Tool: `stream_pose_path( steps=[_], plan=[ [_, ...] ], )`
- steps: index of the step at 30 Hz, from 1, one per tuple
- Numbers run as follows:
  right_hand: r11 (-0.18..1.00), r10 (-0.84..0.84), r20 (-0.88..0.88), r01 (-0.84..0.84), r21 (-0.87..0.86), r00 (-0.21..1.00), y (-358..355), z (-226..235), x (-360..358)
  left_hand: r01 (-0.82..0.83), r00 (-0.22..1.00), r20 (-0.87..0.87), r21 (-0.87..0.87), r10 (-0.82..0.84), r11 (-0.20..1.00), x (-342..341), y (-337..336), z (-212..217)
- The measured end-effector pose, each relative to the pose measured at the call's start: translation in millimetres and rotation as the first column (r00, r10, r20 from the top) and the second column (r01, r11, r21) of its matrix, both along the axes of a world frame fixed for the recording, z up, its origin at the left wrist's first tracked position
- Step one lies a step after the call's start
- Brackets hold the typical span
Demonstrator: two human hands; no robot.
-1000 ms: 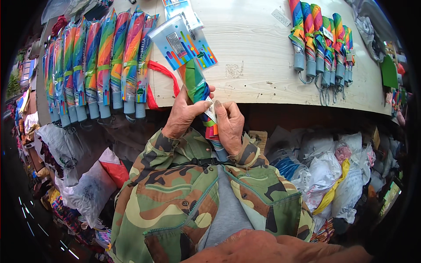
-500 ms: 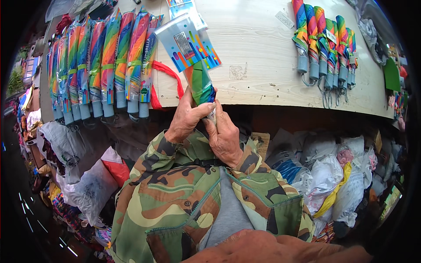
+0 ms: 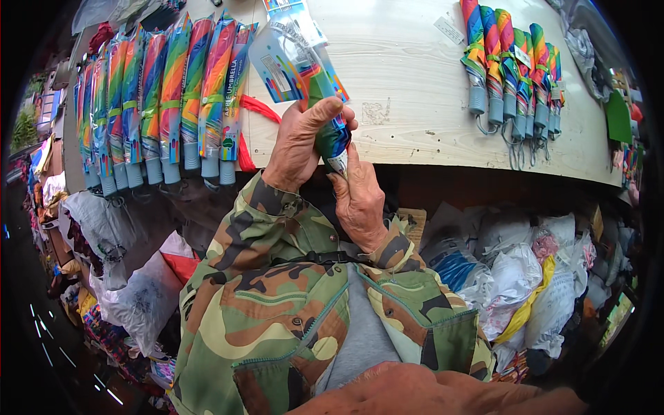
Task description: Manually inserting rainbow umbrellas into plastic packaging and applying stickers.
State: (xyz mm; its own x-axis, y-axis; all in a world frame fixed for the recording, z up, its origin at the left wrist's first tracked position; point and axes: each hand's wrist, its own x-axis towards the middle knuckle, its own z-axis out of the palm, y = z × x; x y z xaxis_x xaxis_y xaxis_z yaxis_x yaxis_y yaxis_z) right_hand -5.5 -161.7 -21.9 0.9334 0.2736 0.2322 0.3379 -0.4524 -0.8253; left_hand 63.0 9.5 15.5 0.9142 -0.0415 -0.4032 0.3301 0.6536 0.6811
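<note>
Two bare hands meet over one folded rainbow-striped umbrella in a clear plastic sleeve (image 3: 325,104), which lies slanted at the near edge of the pale wooden tabletop (image 3: 415,83), just above the frame's centre. Its lower tip is hidden between the hands, and its top end blends into the printed card at 12 o'clock, so its full length is hard to make out. The left hand (image 3: 301,145) is wrapped around the umbrella's lower part, fingers curled over the top and thumb underneath, closed firmly on it. The right hand (image 3: 360,200) sits just below, at 6 o'clock from the left, its fingertips pinched on the umbrella's bottom end; what exactly they pinch cannot be told. Both wrists come out of camouflage jacket sleeves (image 3: 249,228). At 9 o'clock a row of sleeved rainbow umbrellas (image 3: 166,97) lies side by side, handles hanging over the table edge, the leftmost ones bent and dim near the rim. At 2 o'clock a smaller bunch of unsleeved rainbow umbrellas with grey-blue handles (image 3: 512,69) lies well apart. Crumpled plastic bags (image 3: 526,277) fill the shadow under the table at 4 o'clock.
</note>
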Motion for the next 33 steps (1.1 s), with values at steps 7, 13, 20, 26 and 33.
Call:
stream_pose_path(
  steps=[7, 13, 20, 26, 33],
  plan=[
    [0.901, 0.153, -0.392, 0.035, 0.433, 0.907, 5.0, 23.5, 33.2, 0.218, 0.974, 0.056, 0.063, -0.221, 0.974, -12.0, -12.2, -15.1],
    [0.939, 0.208, -0.378, -0.075, 0.337, 0.902, 6.8, 28.4, 39.0, 0.019, 1.000, 0.009, -0.074, -0.018, 0.997, -10.3, 6.0, -18.0],
    [0.994, 0.103, -0.169, -0.106, -0.009, 0.980, -8.8, 28.0, 6.5, -0.196, 0.974, 0.041, -0.336, 0.222, 0.921, -0.4, 37.4, -42.5],
    [0.973, 0.090, -0.413, 0.008, 0.231, 0.906, 3.3, 24.9, 24.5, 0.055, 0.998, -0.002, -0.216, -0.057, 0.975, -36.1, -17.3, -34.6],
    [0.974, 0.124, -0.415, -0.031, 0.223, 0.901, 1.8, 33.1, -3.0, -0.160, 0.978, 0.058, -0.402, 0.200, 0.901, -11.4, 22.2, -31.0]
  ],
)
